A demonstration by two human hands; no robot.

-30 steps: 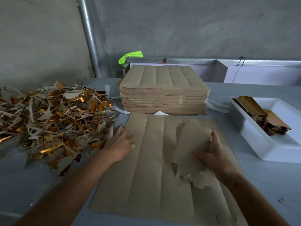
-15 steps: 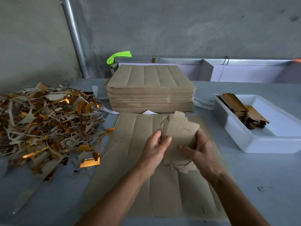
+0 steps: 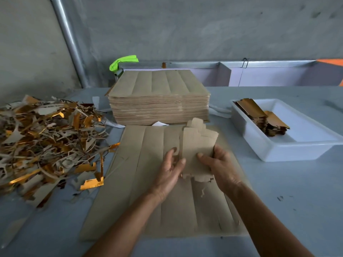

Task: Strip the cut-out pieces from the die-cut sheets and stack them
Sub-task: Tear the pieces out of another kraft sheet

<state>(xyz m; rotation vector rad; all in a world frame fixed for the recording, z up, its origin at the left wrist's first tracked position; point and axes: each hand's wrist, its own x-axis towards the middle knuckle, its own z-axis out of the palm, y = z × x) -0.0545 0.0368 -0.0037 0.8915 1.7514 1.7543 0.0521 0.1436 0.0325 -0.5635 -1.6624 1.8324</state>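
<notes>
Since a second ago the left hand (image 3: 171, 170) has come off the sheet's left edge to join the right hand (image 3: 220, 166), and both now pinch the freed bundle of cut-out pieces (image 3: 197, 151), lifted just above the die-cut sheet (image 3: 141, 175) on the desk (image 3: 278, 191). To finish well, the person should probably square the ragged edges between both grips. The bundle can then go flat onto the stacked pieces (image 3: 263, 117) in the white tray (image 3: 289, 151).
</notes>
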